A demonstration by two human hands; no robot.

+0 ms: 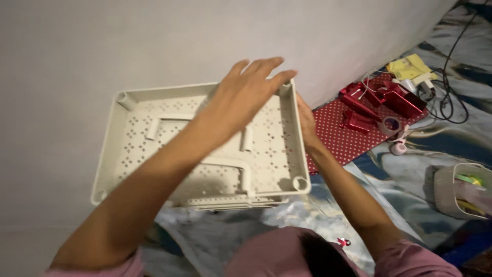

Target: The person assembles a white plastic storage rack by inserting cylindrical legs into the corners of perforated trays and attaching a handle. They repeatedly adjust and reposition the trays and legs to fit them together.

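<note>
Pink sleeves at the bottom edge, two of them, one per arm; from my remote seat I count two bare hands on one tray; left hand lies flat over the top rim of the cream perforated tray, fingers spread wide and gripping nothing that I can see; right hand presses against the tray's right wall, and I cannot tell whether its fingers curl round the wall, since the wall hides them; tray leans against the white wall, its open side facing me, round sockets at three corners visible, a fourth hidden under the left hand; more cream layers show just under its lower edge, count unclear; off to the right, one red dotted cloth with several red metal parts on it; one tape roll beside them; one yellow packet; one black cable; one small basket at far right, well apart from the tray.
</note>
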